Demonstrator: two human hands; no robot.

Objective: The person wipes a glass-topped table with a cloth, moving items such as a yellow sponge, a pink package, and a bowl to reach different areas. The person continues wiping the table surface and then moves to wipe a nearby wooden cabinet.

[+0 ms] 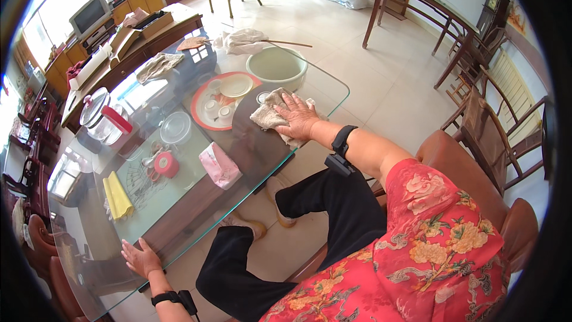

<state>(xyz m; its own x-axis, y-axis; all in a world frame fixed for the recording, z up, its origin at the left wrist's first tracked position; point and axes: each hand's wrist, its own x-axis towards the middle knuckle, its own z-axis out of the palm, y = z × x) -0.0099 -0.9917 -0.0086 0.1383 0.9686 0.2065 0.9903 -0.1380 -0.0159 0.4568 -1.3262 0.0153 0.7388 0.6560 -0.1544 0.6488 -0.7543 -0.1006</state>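
My right hand (296,116) presses a beige cloth (268,114) onto the glass tabletop (263,152), near its right edge. Fingers lie fairly flat over the cloth. At the lower left, my left hand (141,259) rests on the glass by the near edge, fingers apart, with nothing in it. Left of the cloth is a round red-rimmed tray (195,106) with a plate (236,85) and small cups on it. A pink tissue packet (220,165) lies between my hands, with a pink tape-like roll (166,164) and a folded yellow cloth (118,196) farther left.
A pale green basin (277,66) stands just beyond the tray. A lidded glass pot (107,123), a clear round container (176,128) and a crumpled cloth (158,66) lie on the left side. Another cloth (241,40) is near the far edge. A wooden chair (482,134) stands at right.
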